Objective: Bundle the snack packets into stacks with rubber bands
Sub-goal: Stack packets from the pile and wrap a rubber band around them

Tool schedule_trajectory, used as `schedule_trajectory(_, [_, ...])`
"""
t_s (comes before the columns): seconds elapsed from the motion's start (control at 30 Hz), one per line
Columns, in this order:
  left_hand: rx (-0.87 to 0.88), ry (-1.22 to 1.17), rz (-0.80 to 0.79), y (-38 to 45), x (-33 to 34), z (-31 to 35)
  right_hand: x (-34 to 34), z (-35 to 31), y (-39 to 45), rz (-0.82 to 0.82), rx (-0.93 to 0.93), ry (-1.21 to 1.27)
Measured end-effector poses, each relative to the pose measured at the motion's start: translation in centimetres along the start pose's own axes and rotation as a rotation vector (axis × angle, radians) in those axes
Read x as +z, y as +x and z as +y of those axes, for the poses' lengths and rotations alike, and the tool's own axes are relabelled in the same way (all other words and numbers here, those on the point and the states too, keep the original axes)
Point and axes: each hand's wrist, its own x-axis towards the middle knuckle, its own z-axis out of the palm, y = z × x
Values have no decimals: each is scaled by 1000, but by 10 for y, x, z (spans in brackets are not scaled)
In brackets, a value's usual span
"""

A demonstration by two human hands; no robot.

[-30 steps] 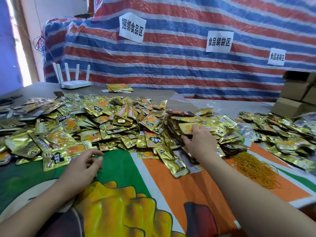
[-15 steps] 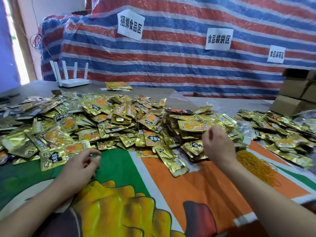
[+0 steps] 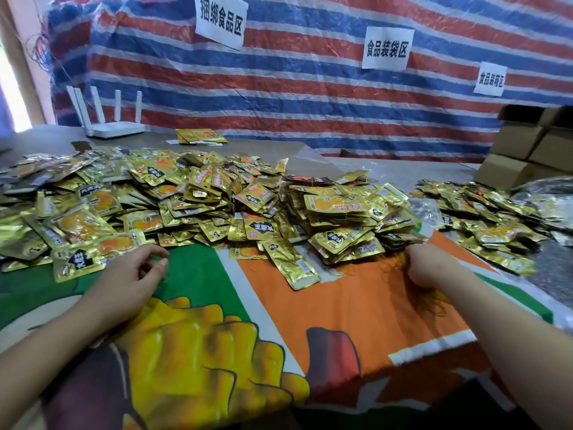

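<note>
A big heap of gold snack packets [image 3: 186, 206] covers the table's far half, and a second heap [image 3: 490, 218] lies at the right. One loose packet [image 3: 291, 265] lies on the orange cloth in front of the heap. My right hand [image 3: 424, 266] is down on the pile of yellow rubber bands [image 3: 435, 301], its fingers curled into them and hiding most of the pile. Loosely curled and holding nothing, my left hand [image 3: 133, 274] rests on the green cloth beside a packet [image 3: 80, 259].
A printed cloth [image 3: 341, 315] covers the near table. A white router [image 3: 114, 127] and a small batch of packets [image 3: 200, 136] sit at the back. Cardboard boxes [image 3: 527, 150] stand at the far right. A striped tarp with paper signs hangs behind.
My right hand left the packet heap and moved right and toward me, down onto the rubber band pile. My left hand has stayed in place.
</note>
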Motion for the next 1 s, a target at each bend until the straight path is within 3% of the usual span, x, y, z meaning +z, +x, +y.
schedule_trajectory(0.23, [72, 109, -38, 0, 3, -8, 3, 4, 1, -1, 36, 10])
schedule_trajectory(0.57, [154, 242, -42, -3, 3, -2, -23, -1, -11, 209, -69, -43])
schedule_trajectory(0.87, [166, 255, -27, -4, 4, -1, -65, -37, -38, 344, -222, 545])
schedule_trajectory(1.0, [161, 253, -20, -4, 4, -2, -80, -84, -72, 225, -364, 818])
